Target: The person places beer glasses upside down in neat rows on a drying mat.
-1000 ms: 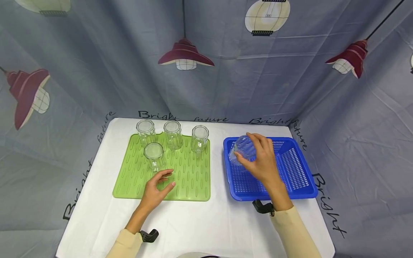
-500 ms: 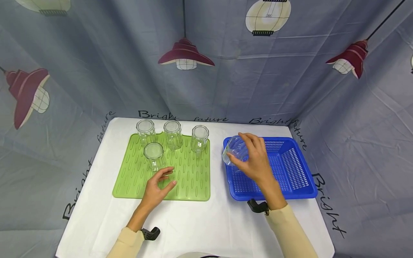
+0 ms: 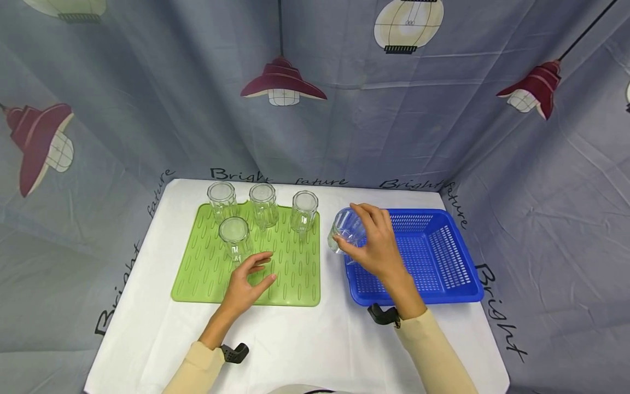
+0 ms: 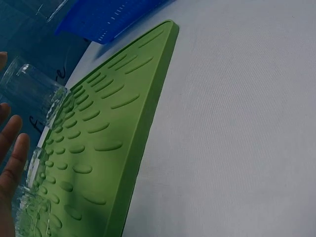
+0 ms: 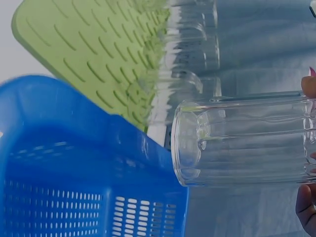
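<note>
My right hand [image 3: 376, 246] grips a clear drinking glass [image 3: 347, 230] above the left edge of the blue basket [image 3: 415, 302]. In the right wrist view the same glass [image 5: 242, 143] shows ribbed sides, with fingertips [image 5: 307, 207] at its far end. My left hand [image 3: 246, 282] hovers over the front part of the green drying mat [image 3: 290, 284], fingers relaxed and holding nothing. Just beyond those fingers stands one glass [image 3: 235, 235]. Behind it, three more glasses, one of them the right-hand glass [image 3: 303, 210], stand along the mat's back edge.
Both the mat and the basket lie on a white-covered table [image 3: 315, 350]. A grey curtain [image 3: 315, 137] with printed lamps hangs around the back and sides. The basket's perforated floor shows through beside my right arm.
My right hand has carried the glass leftward from over the basket's interior to its left edge. My left hand has shifted slightly right and up. The standing glasses stay put.
</note>
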Motion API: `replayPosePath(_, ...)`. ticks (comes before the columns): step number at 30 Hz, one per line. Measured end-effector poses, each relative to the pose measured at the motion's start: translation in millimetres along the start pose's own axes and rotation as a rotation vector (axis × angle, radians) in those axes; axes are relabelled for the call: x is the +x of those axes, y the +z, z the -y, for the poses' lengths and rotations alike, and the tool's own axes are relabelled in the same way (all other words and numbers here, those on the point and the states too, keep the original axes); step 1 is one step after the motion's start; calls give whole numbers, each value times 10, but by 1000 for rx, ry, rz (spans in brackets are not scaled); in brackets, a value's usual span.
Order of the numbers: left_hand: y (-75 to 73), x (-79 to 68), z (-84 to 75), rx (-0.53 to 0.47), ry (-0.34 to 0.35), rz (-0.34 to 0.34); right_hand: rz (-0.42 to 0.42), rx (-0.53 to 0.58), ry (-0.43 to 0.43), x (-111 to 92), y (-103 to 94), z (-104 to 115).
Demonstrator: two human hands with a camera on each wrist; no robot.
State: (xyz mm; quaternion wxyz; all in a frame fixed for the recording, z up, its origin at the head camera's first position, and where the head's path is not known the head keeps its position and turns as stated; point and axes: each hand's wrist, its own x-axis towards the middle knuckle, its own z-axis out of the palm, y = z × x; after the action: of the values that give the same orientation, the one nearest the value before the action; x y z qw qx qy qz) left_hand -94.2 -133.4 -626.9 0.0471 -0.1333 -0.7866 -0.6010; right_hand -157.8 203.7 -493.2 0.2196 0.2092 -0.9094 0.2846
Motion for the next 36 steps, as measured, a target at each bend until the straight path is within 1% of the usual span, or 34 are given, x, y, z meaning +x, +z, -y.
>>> replayPosePath(10, 35, 68, -28, -7, 13, 12, 19, 19, -12, 12, 98, 132)
replayPosePath(14, 37, 106, -38, -19, 32, 5, 37, 23, -22, 10, 143, 193)
replayPosePath(18, 63, 156, -64, -28, 44, 17, 49, 30, -25, 17, 177, 249)
replayPosePath(22, 105, 215, -104, -26, 47, 27, 60, 30, -37, 33, 200, 294)
replayPosePath(30, 234, 299, -170, -42, 95, 49, 72, 29, -86, 33, 273, 378)
replayPosePath(36, 318, 308, -191, -46, 90, 64, 83, 29, -114, 33, 333, 458)
